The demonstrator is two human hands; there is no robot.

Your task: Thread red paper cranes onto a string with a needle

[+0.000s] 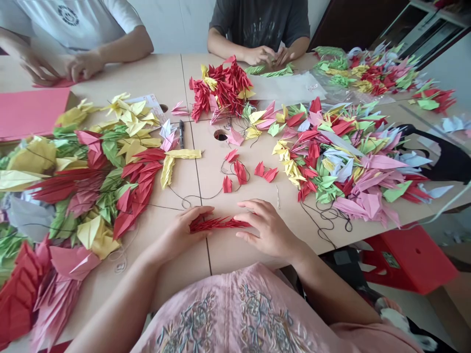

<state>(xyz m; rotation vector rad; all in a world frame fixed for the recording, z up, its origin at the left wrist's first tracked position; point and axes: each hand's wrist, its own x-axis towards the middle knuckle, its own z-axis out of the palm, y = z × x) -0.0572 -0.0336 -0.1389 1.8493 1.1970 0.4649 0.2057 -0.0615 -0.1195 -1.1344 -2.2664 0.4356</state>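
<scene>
On the table in front of me lies a narrow row of red folded paper cranes (pixel 220 223), pressed close together. My left hand (pixel 180 233) wraps its fingers and thumb round the left end, hiding part of it. At the other end, my right hand (pixel 270 228) curves its fingers and thumb around the row. Just beyond are loose red paper cranes (pixel 240 172), some beside a dark cord (pixel 206 197). A pair of red cranes (pixel 265 171) lies to their right. Near my right hand is a thin needle-like piece (pixel 277 197).
Heaps of coloured paper cranes lie left (pixel 110 162) and right (pixel 331 152), with a red bunch (pixel 224 88) farther back. A black pen (pixel 181 135) lies left of centre. Two people work across the table; a red stool (pixel 412 257) stands below right.
</scene>
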